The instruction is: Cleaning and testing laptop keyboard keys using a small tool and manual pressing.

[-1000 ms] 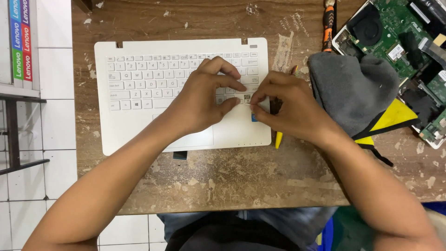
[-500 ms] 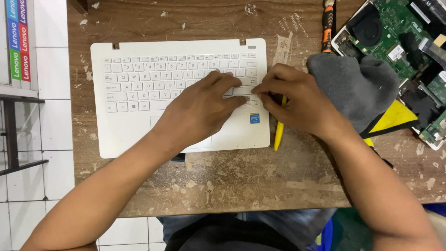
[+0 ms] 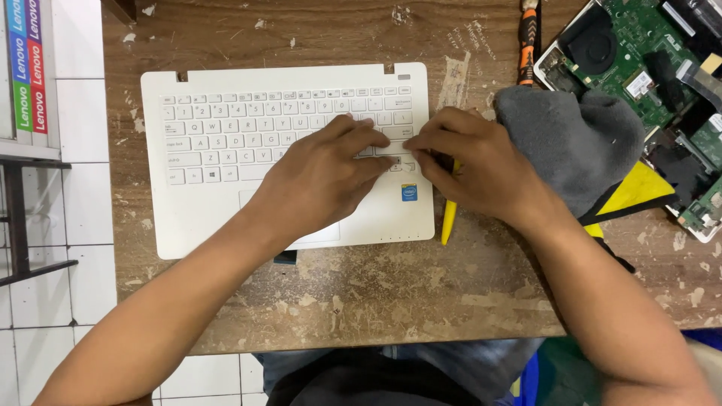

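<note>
The white laptop keyboard deck [image 3: 226, 150] lies flat on the worn wooden table [image 3: 391, 301], with its key rows toward the far edge and its palm rest toward the person.

The left hand [image 3: 323, 177] enters from the lower left, with the forearm running diagonally across the palm rest. The hand lies palm down over the right half of the key field. Its fingers are extended and slightly spread, and the fingertips rest on the keys near the right end of the lower rows. The fingers grip nothing.

The right hand [image 3: 474, 165] enters from the lower right, with the forearm crossing the table edge. Its wrist sits off the right edge of the deck, and its fingers curl inward toward the left hand. The fingertips are drawn together on one key at the right end of the key field; whether they pinch the key or only press on it cannot be determined. The fingertips of both hands meet at this point.

A yellow pry tool [image 3: 449, 222] lies just beside the right edge of the deck, partly under the right hand. A grey cloth [image 3: 579, 143] lies behind the right wrist.
</note>
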